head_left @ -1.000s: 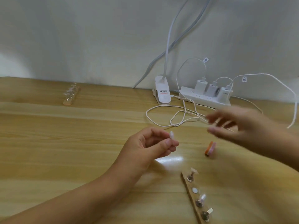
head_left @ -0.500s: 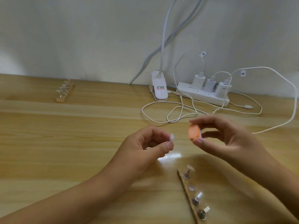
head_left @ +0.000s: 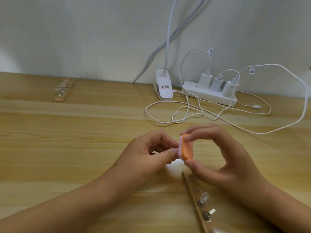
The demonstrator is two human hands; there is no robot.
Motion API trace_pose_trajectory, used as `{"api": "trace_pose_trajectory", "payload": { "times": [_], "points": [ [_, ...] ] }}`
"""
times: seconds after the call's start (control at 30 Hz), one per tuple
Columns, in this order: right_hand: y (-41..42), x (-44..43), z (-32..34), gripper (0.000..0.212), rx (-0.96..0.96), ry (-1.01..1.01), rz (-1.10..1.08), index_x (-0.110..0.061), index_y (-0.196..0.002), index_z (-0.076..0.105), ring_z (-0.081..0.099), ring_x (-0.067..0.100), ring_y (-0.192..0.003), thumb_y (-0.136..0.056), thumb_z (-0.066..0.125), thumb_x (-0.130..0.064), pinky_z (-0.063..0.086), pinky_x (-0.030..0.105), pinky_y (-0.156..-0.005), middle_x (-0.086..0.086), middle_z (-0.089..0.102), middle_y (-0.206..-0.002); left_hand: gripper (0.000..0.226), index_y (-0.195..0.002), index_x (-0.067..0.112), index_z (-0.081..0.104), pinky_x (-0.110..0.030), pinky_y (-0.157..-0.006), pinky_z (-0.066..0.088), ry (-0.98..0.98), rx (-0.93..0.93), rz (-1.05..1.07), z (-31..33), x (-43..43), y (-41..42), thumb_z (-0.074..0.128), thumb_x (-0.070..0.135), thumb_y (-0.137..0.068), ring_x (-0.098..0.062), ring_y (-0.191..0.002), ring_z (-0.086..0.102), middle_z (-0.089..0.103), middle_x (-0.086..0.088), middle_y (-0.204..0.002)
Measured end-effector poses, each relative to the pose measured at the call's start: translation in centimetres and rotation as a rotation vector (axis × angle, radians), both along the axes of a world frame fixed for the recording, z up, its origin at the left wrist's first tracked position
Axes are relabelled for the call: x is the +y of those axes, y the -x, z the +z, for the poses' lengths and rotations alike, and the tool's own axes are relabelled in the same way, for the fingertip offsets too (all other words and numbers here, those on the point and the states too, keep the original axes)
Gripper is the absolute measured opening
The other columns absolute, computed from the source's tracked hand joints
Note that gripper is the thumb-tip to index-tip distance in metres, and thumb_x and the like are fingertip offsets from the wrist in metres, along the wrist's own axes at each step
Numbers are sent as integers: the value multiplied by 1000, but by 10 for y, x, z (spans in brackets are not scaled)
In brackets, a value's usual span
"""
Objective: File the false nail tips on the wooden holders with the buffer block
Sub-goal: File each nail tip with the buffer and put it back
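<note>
- A wooden holder [head_left: 197,201] is being shown at the near right of the table [head_left: 67,148], angled from the near edge toward the hands. Clear tips [head_left: 204,197] are being carried on its metal pegs, and its far end is being covered by the right hand [head_left: 223,163].
- The buffer [head_left: 186,147] is being pinched in that right hand above the table, with the thumb at its near end and the fingertips at its far end. Its orange face is being turned toward the camera, with a pink layer on the left.
- The left hand [head_left: 148,153] is being held just left of the buffer, fingers curled. Its thumb and forefinger are being pressed together right at the pink edge. What is being pinched there cannot be told, as the spot is being hidden by the buffer.
- White cables [head_left: 185,115] are being left looped on the table beyond the hands.
- A power strip [head_left: 208,96] is being occupied by three chargers at the far right, with a white lamp clip [head_left: 164,89] just to its left.
- A second holder [head_left: 64,91] with tips is being kept at the far left, well apart from the hands.
</note>
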State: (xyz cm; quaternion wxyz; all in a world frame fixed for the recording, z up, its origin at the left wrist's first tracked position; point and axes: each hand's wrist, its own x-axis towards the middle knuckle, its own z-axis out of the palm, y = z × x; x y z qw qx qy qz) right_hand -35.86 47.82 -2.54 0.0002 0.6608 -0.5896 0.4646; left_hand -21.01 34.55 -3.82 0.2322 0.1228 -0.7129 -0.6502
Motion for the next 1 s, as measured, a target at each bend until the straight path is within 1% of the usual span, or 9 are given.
{"api": "trace_pose_trajectory", "payload": {
  "times": [0.2, 0.3, 0.43, 0.53, 0.6, 0.67, 0.8, 0.93, 1.0],
  "points": [
    [2, 0, -1, 30, 36, 11, -45, -19, -107, 63, 62, 17, -109, -82, 72, -32, 47, 36, -93, -10, 64, -110, 3, -74, 27, 69, -16, -65, 45, 31, -15, 17, -1, 0, 0, 71, 29, -74, -5, -70, 60, 67, 8, -72],
    [1, 0, -4, 30, 144, 18, -34, -16, -104, 66, 60, 17, -109, -81, 74, -33, 44, 34, -94, -6, 62, -110, 14, -73, 29, 69, -13, -64, 44, 87, -21, 16, -1, 2, 0, 75, 19, -79, -2, -70, 60, 68, 10, -72],
    [3, -2, -5, 29, 16, 11, -51, -17, -103, 62, 61, 22, -104, -80, 72, -31, 48, 42, -89, -5, 63, -106, 6, -75, 27, 72, -14, -64, 46, 56, -14, 37, -1, 2, 0, 78, 25, -76, -3, -70, 62, 70, 7, -73],
    [2, -1, -8, 29, 84, 9, -17, -17, -104, 62, 61, 21, -106, -79, 72, -29, 46, 37, -92, -5, 62, -109, 11, -76, 25, 72, -18, -67, 49, 87, -17, 34, -2, 1, 0, 76, 15, -80, -7, -74, 64, 72, 2, -78],
    [4, -1, -8, 28, 33, 7, -37, -17, -104, 62, 61, 21, -105, -80, 70, -30, 47, 39, -90, -5, 63, -108, 14, -75, 23, 72, -16, -65, 47, 75, -18, 36, -2, 1, 0, 76, 11, -81, -5, -71, 62, 71, 3, -77],
    [4, -2, -8, 28, -38, -15, -53, -18, -105, 62, 61, 23, -104, -80, 69, -30, 48, 41, -89, -4, 63, -107, 13, -75, 23, 72, -14, -63, 46, 59, -18, 35, -1, 1, -1, 76, 12, -81, -3, -69, 61, 70, 3, -75],
    [1, 0, -8, 27, 62, -35, 7, -19, -105, 64, 61, 19, -109, -81, 71, -30, 43, 31, -95, -9, 62, -111, 11, -75, 26, 71, -17, -66, 48, 74, -9, 31, -1, 2, -1, 74, 16, -79, -6, -72, 62, 70, -2, -78],
    [9, -1, -6, 25, -268, -100, -52, -30, -101, 66, 61, 23, -107, -78, 68, -40, 49, 34, -91, -7, 67, -106, 6, -77, 28, 72, -12, -64, 45, 69, -20, 36, -1, 2, -1, 74, 23, -76, -2, -71, 60, 68, 7, -75],
    [7, 0, -6, 27, -345, -67, 9, -32, -105, 66, 62, 24, -108, -80, 70, -39, 49, 36, -94, -4, 67, -108, 5, -76, 32, 71, -12, -64, 45, 83, -17, 39, -2, 1, -2, 72, 27, -75, -1, -72, 60, 67, 9, -76]
  ]
}}
